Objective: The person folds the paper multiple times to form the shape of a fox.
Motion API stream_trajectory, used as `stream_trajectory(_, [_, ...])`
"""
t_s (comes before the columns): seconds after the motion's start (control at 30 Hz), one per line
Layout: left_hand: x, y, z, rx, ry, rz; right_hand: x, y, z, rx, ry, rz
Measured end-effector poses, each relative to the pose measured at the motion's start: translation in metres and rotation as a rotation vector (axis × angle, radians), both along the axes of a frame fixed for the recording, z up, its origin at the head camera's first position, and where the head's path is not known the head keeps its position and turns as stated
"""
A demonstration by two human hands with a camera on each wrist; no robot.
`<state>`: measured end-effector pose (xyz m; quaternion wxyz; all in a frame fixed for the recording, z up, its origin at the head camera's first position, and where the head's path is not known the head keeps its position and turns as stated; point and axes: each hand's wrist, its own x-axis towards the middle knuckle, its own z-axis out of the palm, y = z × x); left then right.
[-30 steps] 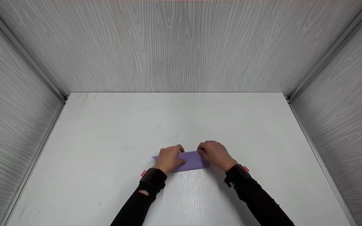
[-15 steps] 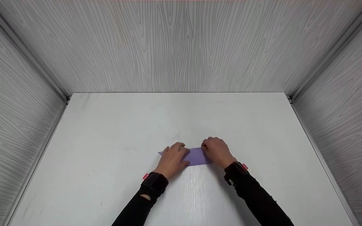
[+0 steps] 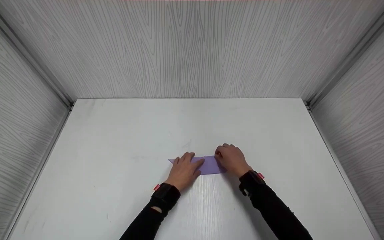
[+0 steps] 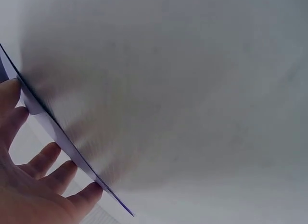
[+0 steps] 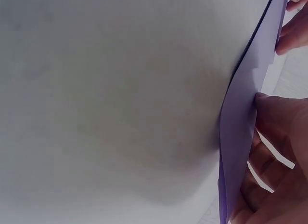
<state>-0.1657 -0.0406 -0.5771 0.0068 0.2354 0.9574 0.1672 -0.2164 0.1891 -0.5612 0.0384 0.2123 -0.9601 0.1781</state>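
Observation:
A folded strip of purple paper lies on the white table, its pointed left end showing past my left hand. That hand rests on the paper with fingers spread and fairly straight; in the left wrist view its fingertips touch along the strip. At the other end my right hand pinches the paper with curled fingers. The right wrist view shows its thumb against the purple paper, where the layers part slightly near the lower end. Part of the strip is hidden beneath both hands.
The white tabletop is bounded by a wood-grain back panel and similar panels on the left and right. Black bands with red tabs sit on both wrists.
Both hands and the paper have shifted a little away from the body and to the right. The left hand's fingers have spread out over the paper; the right hand keeps its grip.

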Motion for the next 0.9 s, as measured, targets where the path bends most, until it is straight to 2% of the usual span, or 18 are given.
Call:
stream_trajectory(0.3, [0.002,0.002,0.002,-0.034,0.012,0.001,-0.001,0.026,0.004,-0.011,-0.119,-0.091])
stream_trajectory(0.57, [0.002,0.003,0.005,-0.043,0.012,0.01,0.001,0.051,0.006,-0.143,-0.221,-0.149])
stream_trajectory(0.9, [0.002,0.006,0.003,-0.06,0.032,0.019,0.007,0.062,0.003,-0.274,-0.216,-0.179])
